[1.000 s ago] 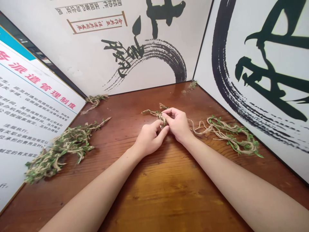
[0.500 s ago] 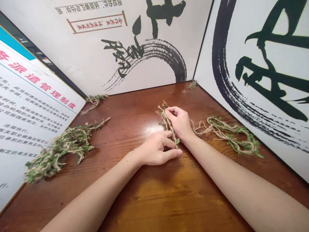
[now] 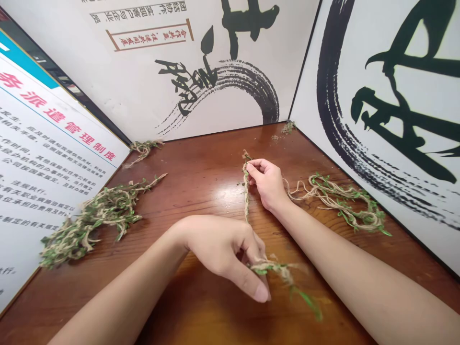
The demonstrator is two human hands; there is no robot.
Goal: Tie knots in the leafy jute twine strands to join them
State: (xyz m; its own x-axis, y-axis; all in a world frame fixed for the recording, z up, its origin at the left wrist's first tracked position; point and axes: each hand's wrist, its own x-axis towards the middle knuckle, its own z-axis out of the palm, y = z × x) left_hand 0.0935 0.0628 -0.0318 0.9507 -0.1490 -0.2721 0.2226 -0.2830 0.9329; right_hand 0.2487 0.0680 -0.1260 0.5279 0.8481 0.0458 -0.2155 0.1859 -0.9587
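Twine (image 3: 246, 191) with green sprigs now runs in a straight line between the hands, where a moment earlier it was bunched up between them. Left hand (image 3: 217, 249) has pulled back toward the person, away from right hand (image 3: 266, 184). Right fingertips (image 3: 251, 166) pinch the strand near its upper end, and a short frayed tip pokes out above them. Left fingers (image 3: 257, 244) and thumb (image 3: 259, 292) press together on its lower part, and a blurred leafy tail (image 3: 298, 292) trails beyond them. Four other clumps lie on the wooden table (image 3: 201, 158): a big heap (image 3: 97, 215) left of the hands, a loose coil (image 3: 334, 203) just beside the right wrist, a small tuft (image 3: 143, 149) against the far-left corner, and a scrap (image 3: 287, 127) in the far corner. A printed notice board (image 3: 46, 143) and two calligraphy panels (image 3: 233, 62) stand around the table's edges.
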